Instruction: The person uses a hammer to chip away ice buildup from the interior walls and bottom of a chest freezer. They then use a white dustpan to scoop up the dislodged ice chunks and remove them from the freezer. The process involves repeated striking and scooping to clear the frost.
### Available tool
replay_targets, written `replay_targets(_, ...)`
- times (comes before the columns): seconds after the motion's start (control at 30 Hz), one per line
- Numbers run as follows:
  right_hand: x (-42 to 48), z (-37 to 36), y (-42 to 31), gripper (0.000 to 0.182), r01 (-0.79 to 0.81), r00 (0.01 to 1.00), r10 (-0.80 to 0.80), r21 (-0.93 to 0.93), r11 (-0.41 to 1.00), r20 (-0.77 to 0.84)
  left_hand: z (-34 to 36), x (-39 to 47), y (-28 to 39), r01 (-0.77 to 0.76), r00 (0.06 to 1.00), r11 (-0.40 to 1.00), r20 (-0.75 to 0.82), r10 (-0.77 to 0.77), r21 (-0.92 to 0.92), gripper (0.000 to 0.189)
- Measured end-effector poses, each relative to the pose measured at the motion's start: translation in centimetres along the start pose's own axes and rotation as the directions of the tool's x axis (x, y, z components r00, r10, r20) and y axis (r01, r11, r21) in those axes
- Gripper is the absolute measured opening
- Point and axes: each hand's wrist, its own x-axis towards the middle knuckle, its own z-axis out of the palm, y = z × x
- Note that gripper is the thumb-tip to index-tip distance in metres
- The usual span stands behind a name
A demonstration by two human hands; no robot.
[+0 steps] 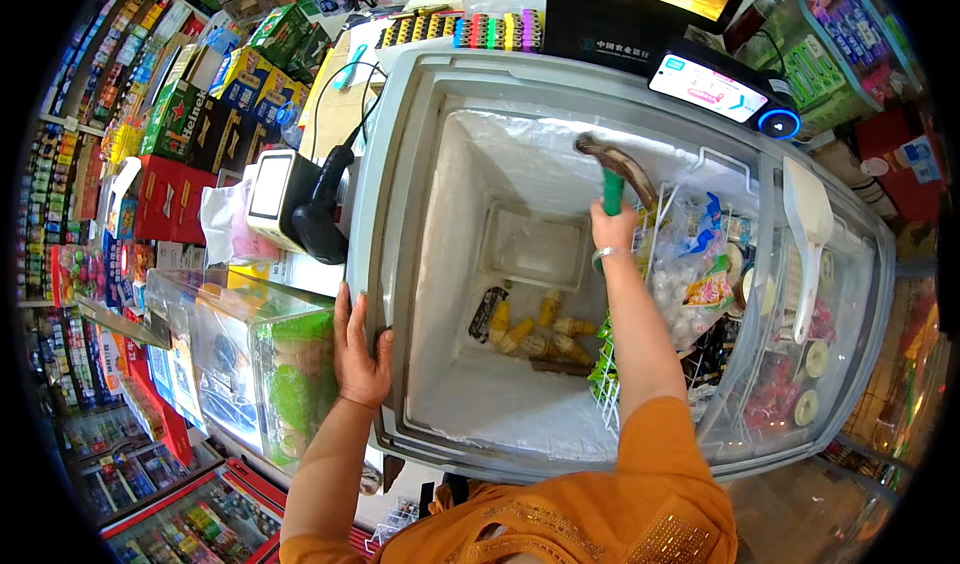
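My right hand (pixel 613 228) grips the green handle of what looks like a claw hammer (pixel 619 160), its brown, worn head up near the far frosted wall. Below it is the open chest freezer (pixel 390 189), with thick frost lining its walls. Several yellow-wrapped ice cream cones (pixel 551 331) and a dark wrapped item (pixel 487 315) lie on the freezer floor, beside a frosted rectangular recess or tray (pixel 534 245). With fingers spread, my left hand (pixel 363 354) rests at the freezer's left rim, holding nothing.
White wire baskets (pixel 607 395) with bagged frozen goods (pixel 690 286) fill the freezer's right side. A white scoop (pixel 810 241) lies on the glass lid. Left of the freezer stand a barcode scanner (pixel 322 211) and a clear plastic case (pixel 247 331). A lit phone (pixel 705 90) is behind.
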Motion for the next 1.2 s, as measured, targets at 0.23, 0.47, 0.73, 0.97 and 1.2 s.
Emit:
replay_targets(0.23, -1.8, -1.4, -2.3, 0.023, 0.131, 0.988, -0.123, 0.089, 0.987, -0.088, -0.2, 0.0, 0.2, 0.029, 0.999, 1.000, -0.032, -0.029, 0.003, 0.058)
replay_targets(0.47, -0.3, -2.0, -4.1, 0.030, 0.023, 0.990, 0.011, -0.238, 0.971, 0.141, -0.1, -0.4, 0.1, 0.038, 0.999, 0.999, -0.039, -0.038, -0.001, 0.058)
replay_targets(0.73, 0.6, -1.1, -3.7, 0.024, 0.126, 0.991, -0.116, -0.203, 0.971, 0.063, -0.5, -0.1, 0.6, 0.056, 0.998, 0.998, -0.011, -0.056, 0.026, 0.058)
replay_targets(0.97, 0.6, -1.5, -4.9, 0.028, 0.043, 0.990, -0.006, -0.255, 0.966, 0.141, -0.4, -0.3, 0.4, 0.027, 0.999, 1.000, -0.024, -0.027, 0.005, 0.060)
replay_targets(1.2, -0.7, -1.4, -2.9, 0.021, 0.177, 0.984, -0.176, 0.044, 0.983, -0.038, -0.3, -0.2, 0.1, 0.033, 0.999, 0.999, -0.019, -0.033, 0.006, 0.059)
